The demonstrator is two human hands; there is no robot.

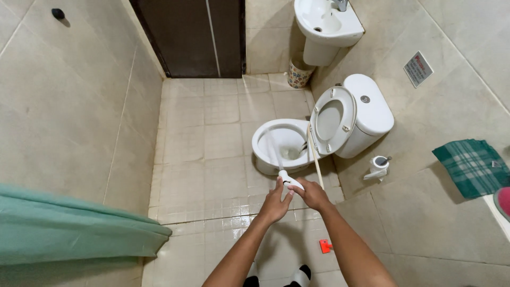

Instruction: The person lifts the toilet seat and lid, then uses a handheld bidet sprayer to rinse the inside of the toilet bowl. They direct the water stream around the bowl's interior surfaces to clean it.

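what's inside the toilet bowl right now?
Inside the white ceramic toilet bowl: a stream of water from the white handheld sprayer and the head of a long-handled brush near the drain. The near inner wall is hidden by the rim.

Wall sign (418, 68): one small rectangular plate, fixed tilted to the tiled wall (457, 95) at the right, above and just beyond the toilet cistern (372, 106); pale grey-white face with red and dark markings, thin dark border. No packages or screens were visible

Beige tiled walls (69, 106) and floor (212, 138) — dark door (194, 37), white washbasin (326, 24)
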